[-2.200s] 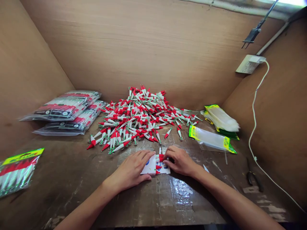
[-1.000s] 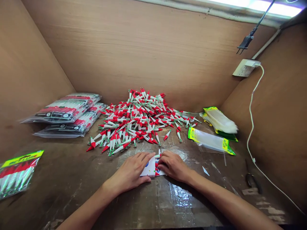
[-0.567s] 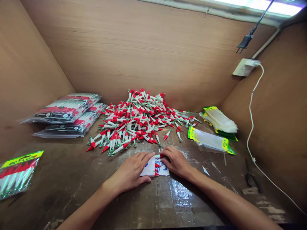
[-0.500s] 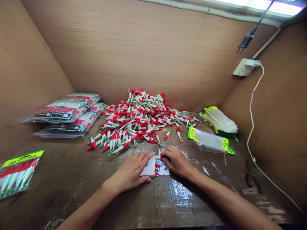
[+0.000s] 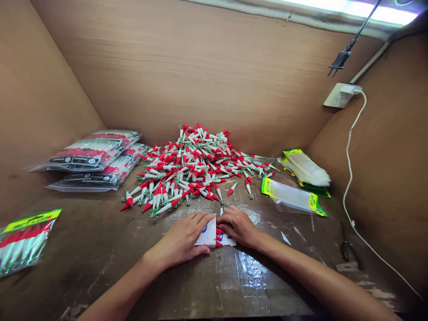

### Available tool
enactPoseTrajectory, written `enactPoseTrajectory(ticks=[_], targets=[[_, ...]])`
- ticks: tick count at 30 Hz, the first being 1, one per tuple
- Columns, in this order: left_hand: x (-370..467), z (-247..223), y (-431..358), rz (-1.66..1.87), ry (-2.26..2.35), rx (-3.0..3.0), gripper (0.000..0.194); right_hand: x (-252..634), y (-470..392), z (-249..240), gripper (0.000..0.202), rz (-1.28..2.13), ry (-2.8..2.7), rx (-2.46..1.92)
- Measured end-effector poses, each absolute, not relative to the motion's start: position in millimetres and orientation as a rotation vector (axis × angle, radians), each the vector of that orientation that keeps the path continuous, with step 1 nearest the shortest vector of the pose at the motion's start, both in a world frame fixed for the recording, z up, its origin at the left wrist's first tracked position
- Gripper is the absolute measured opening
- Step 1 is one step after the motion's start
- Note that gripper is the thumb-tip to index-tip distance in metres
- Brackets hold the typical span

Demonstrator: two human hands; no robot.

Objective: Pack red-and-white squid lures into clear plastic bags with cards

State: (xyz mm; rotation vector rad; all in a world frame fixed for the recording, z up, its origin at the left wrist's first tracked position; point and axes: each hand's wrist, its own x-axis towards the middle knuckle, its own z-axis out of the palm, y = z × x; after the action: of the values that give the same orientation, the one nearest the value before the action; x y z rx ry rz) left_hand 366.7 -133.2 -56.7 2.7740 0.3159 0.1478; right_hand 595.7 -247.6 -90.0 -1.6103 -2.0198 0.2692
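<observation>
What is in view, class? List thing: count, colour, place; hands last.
Lures: many, red, white and green, heaped centre back
Card: at least one piece, white with blue marks, front centre
Lure tips: several, red, at the card's right
Packs: at least three, transparent, red and white, back left
Pouch: one, transparent, yellow top, front left
Sleeves: several, transparent with yellow-green ends, back right
Scraps: a few, pale, right of centre
Pliers: one pair, black, front right
Plug: one, black, hanging upper right
Socket: one, white, upper right
Cord: one, white, right
Pipe: at least one, pale, top right
Light: one, white, top right
Table: one, brown, below
Walls: three, brown, left, back, right
Left hand: one, bare, on card
Right hand: one, bare, by tips
</observation>
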Motion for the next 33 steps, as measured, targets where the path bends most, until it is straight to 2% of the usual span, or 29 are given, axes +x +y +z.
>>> enactPoseTrajectory(ticks=[11, 17, 23, 28, 33], targets=[[364, -59, -132, 0.184, 0.313, 2.797, 0.09, 612, -251, -82, 0.021, 0.246, -1.947, -1.597], [365, -59, -136, 0.104, 0.322, 2.854, 0.085, 686, -219, -48, 0.02, 0.064, -1.449, -2.247], [363, -55, -133, 0.069, 0.336, 2.85, 0.087, 701, -187, -54, 0.024, 0.155, -1.338, -2.386], [360, -55, -130, 0.089, 0.334, 2.829, 0.089, 706, -205, -45, 0.043, 0.331, -1.381, -2.241], [359, -55, -130, 0.115, 0.348, 2.831, 0.086, 693, -246, -42, 0.036, 0.681, -1.184, -1.566]])
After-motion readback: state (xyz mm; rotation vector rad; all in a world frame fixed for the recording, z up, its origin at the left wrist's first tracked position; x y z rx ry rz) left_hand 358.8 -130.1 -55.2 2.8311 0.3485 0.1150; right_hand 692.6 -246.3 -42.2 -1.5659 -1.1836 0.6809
